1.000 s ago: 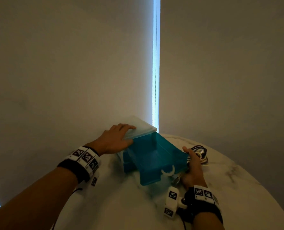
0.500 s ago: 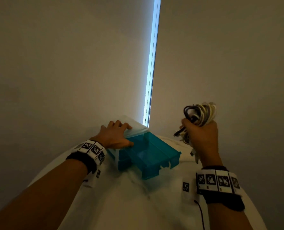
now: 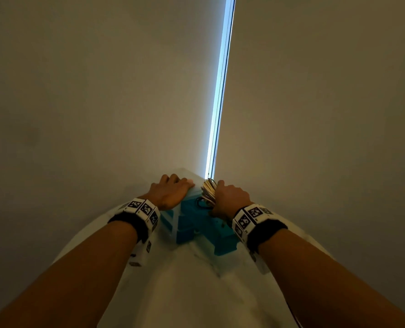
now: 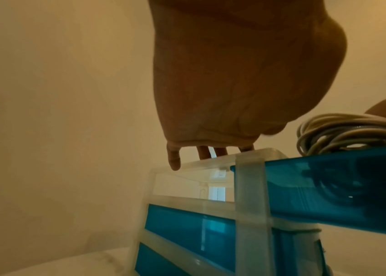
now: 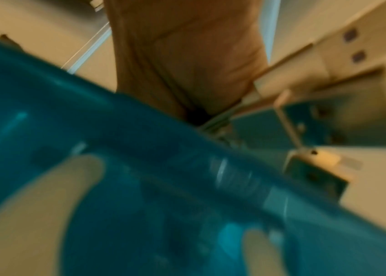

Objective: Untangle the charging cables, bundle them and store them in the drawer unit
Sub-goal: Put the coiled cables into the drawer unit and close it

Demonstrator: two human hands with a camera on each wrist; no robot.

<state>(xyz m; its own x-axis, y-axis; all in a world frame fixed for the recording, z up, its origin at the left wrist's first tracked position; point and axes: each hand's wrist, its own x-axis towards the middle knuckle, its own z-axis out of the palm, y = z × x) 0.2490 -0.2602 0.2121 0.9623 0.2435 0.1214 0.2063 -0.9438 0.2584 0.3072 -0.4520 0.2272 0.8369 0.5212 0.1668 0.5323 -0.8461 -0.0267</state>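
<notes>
A small drawer unit (image 3: pixel 173 228) (image 4: pixel 251 196) with a clear frame and blue drawers stands on the white marble table (image 3: pixel 184 292). Its top blue drawer (image 3: pixel 211 229) (image 4: pixel 329 186) (image 5: pixel 140 186) is pulled out toward me. My left hand (image 3: pixel 170 192) (image 4: pixel 211 149) lies flat on the unit's clear top, fingers spread. My right hand (image 3: pixel 227 198) grips a coiled bundle of white and dark cables (image 3: pixel 208 191) (image 4: pixel 343 132) and holds it over the drawer's far end, the coil partly dipping into the drawer. The right wrist view is blurred.
The round table's edge curves away on both sides (image 3: pixel 78 245). Plain blinds hang right behind the unit, with a bright vertical gap (image 3: pixel 218 102) between them. Both forearms wear black bands with marker tags (image 3: pixel 142 210).
My right hand picked the cable bundle off the table, raised it, then brought it down over the pulled-out top drawer. The left hand stayed on the unit's top.
</notes>
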